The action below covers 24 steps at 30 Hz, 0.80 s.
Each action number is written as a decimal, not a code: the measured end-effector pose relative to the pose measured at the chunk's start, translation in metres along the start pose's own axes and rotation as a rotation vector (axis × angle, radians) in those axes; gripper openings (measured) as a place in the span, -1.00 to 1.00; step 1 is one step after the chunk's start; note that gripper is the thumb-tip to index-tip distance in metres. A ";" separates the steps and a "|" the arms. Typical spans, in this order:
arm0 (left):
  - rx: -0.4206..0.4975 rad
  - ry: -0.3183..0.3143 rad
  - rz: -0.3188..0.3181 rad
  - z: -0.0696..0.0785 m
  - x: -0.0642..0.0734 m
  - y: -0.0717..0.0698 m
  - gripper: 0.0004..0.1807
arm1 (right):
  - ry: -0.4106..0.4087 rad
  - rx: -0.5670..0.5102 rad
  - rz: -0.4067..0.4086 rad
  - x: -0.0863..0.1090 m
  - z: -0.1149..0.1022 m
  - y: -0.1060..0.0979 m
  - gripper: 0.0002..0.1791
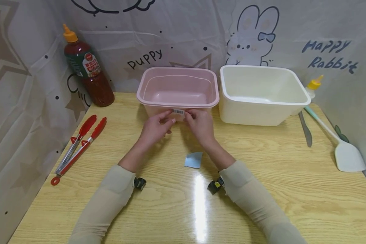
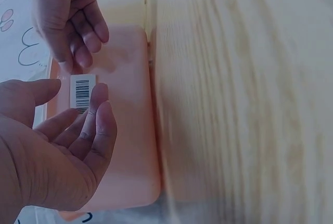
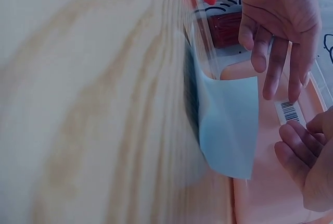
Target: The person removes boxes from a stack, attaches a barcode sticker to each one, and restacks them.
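A white barcode sticker [image 1: 178, 112] lies against the front wall of a pink plastic bin [image 1: 178, 102]. My left hand [image 1: 157, 127] touches the sticker's left end with a fingertip, its other fingers loosely bent. At the sticker's right end is my right hand [image 1: 200, 125], thumb and index fingertips close together against the label. The left wrist view shows the barcode [image 2: 82, 94] flat on the wall between both hands. On the table below the hands lies a small light-blue piece of paper [image 1: 193, 160], which curls up at one edge in the right wrist view.
A cream bin [image 1: 263, 113] stands right of the pink one. Red-tipped tongs [image 1: 76, 149] and a sauce bottle [image 1: 93, 74] are at the left. A white spatula [image 1: 349, 156], a grey knife [image 1: 305, 130] and a yellow-capped bottle [image 1: 314, 84] sit at the right.
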State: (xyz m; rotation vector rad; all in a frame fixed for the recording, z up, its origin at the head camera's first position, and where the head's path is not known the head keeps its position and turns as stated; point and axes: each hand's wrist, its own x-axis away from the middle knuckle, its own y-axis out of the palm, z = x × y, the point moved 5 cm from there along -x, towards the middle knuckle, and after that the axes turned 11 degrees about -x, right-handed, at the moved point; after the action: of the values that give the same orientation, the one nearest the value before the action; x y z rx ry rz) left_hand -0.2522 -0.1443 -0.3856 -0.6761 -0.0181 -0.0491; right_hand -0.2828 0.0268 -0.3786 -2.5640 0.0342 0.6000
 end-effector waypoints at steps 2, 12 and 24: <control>0.002 -0.004 -0.001 -0.001 0.000 0.000 -0.43 | 0.001 -0.001 -0.002 0.000 0.000 0.000 -0.79; 0.001 -0.006 0.000 0.000 -0.001 0.003 -0.42 | -0.024 0.010 -0.026 0.000 -0.006 0.000 -0.79; -0.030 0.004 -0.009 0.003 -0.002 0.004 -0.44 | 0.009 -0.088 -0.074 0.001 -0.002 -0.003 -0.74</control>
State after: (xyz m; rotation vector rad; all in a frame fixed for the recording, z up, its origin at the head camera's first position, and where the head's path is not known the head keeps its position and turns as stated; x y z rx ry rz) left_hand -0.2542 -0.1390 -0.3854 -0.7063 -0.0167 -0.0594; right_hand -0.2802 0.0281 -0.3762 -2.6403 -0.0861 0.5731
